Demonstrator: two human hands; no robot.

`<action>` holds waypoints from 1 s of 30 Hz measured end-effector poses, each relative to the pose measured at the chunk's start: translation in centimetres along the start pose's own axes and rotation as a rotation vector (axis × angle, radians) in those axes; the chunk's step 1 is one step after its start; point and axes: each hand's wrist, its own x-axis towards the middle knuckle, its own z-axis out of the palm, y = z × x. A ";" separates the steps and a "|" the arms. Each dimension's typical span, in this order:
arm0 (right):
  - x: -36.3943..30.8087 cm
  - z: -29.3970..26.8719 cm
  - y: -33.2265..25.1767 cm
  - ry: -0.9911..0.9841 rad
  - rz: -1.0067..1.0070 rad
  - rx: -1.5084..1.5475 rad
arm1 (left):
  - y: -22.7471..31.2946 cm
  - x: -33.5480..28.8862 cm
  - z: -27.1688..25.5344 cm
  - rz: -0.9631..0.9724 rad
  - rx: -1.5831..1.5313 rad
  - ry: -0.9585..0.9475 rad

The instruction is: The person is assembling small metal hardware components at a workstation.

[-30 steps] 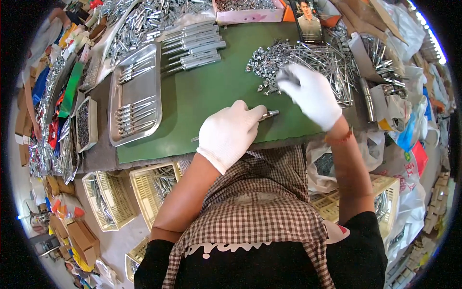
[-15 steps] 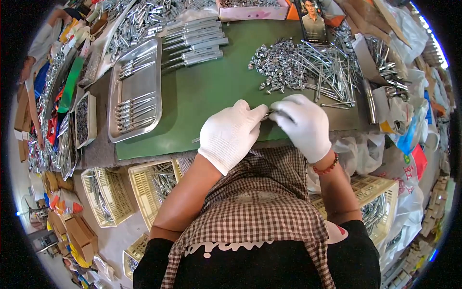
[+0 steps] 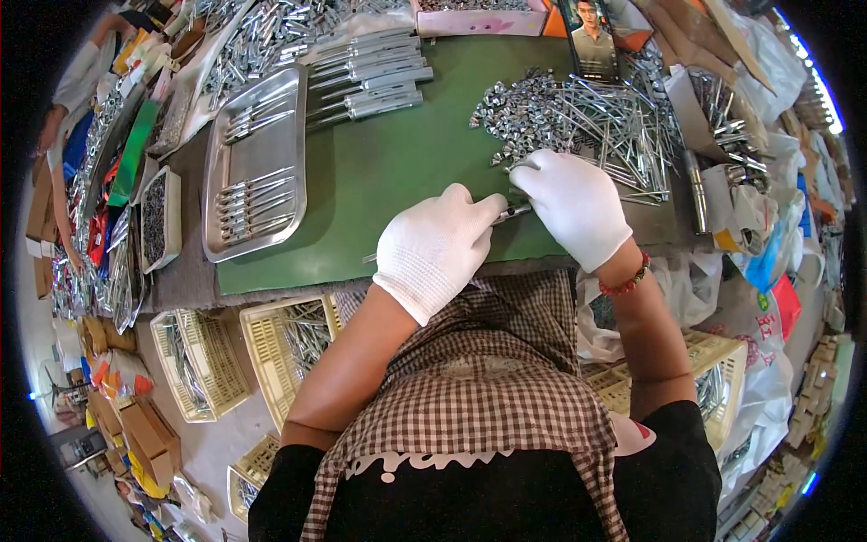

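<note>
My left hand (image 3: 432, 244), in a white knit glove, is closed around a slim metal rod assembly above the front of the green work mat. The assembly's thin tip (image 3: 369, 259) sticks out left of the palm, and its thicker shiny end (image 3: 513, 212) shows past the fingertips. My right hand (image 3: 573, 203), gloved too, is at the near edge of a heap of small shiny metal fittings (image 3: 524, 113). Its fingers are bent together; whatever lies between them is hidden. Long thin metal pins (image 3: 619, 117) are piled just beyond that hand.
A steel tray (image 3: 257, 167) with several finished-looking rods lies left on the green mat (image 3: 379, 149). Thicker metal tubes (image 3: 375, 86) are lined up behind it. A phone (image 3: 591, 41) leans at the far right. Plastic crates (image 3: 203, 370) stand below the table edge.
My right hand has moved away from the left fingertips, up and to the right to the fittings heap, uncovering the assembly's thicker end. My left hand has stayed nearly in place.
</note>
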 end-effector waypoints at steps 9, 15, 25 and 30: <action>-1.1 -1.2 -2.4 0.015 0.360 0.762 | -0.1 -0.1 0.2 0.006 0.000 0.023; -0.6 -1.3 -2.8 0.033 0.175 0.490 | 0.0 -0.2 0.2 0.017 0.022 0.054; -1.0 -1.4 -3.7 -0.034 0.264 0.370 | -0.1 -0.2 0.1 0.075 0.091 0.006; -0.5 -2.6 -3.6 0.110 0.345 0.580 | 0.0 -0.4 0.5 0.040 0.093 0.035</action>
